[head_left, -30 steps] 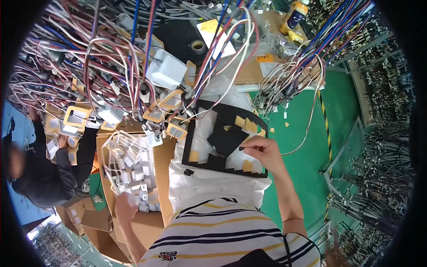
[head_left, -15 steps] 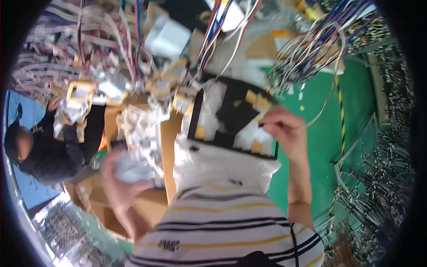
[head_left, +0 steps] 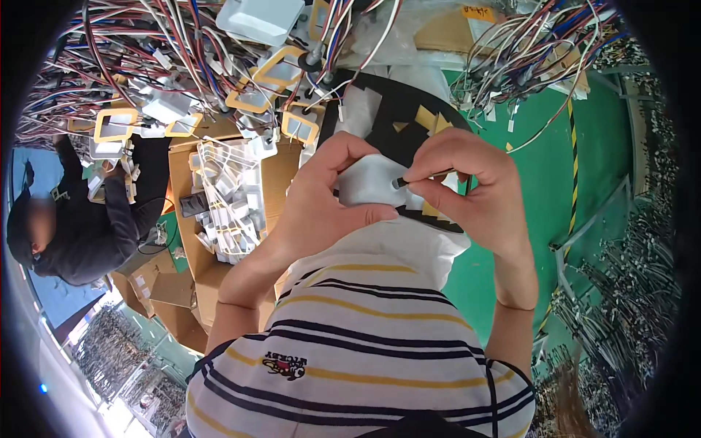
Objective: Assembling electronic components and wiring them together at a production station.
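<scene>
My left fingers (head_left: pixel 371 214) clamp a smooth white cover (head_left: pixel 367 181), rounded side up, long axis crosswise above the black tray (head_left: pixel 438 101), toward its near edge. My right fingers (head_left: pixel 442 197) pinch a small dark piece (head_left: pixel 399 182).

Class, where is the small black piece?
Just right of centre in the head view, the small black piece is pinched in the right hand, by the rounded white plastic housing the left hand holds.
</scene>
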The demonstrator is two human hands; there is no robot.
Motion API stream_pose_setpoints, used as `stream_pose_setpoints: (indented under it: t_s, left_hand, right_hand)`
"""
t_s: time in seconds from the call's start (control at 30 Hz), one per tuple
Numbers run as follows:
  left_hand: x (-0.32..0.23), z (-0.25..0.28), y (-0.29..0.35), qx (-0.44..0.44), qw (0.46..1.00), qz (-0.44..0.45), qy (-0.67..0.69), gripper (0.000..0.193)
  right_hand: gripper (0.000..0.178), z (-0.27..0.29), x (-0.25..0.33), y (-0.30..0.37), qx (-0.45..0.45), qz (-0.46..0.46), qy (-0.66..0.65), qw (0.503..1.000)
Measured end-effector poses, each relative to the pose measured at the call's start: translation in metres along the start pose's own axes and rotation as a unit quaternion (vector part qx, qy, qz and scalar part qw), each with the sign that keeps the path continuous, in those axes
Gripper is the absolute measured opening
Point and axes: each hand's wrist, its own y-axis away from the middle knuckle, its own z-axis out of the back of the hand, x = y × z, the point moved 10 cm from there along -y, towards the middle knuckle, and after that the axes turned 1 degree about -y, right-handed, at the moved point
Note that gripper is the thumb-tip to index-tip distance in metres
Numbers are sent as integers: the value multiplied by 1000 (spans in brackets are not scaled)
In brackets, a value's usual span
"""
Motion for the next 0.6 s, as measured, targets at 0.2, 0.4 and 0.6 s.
stream_pose_setpoints:
  t_s: [0.2, 0.4, 0.6]
  left_hand:
    - [-9, 0, 0, -28, 996, -47, -68, 43]
    - [-10, -5, 2, -46, 989, -47, -135, 42]
    - [-9, -3, -1, -105, 972, -109, -180, 40]
  right_hand:
    - [22, -4, 0, -1, 34, -8, 63, 997]
    - [19, -13, 16, 3, 39, 36, 232, 971]
    - [21, -21, 15, -3, 82, 92, 252, 960]
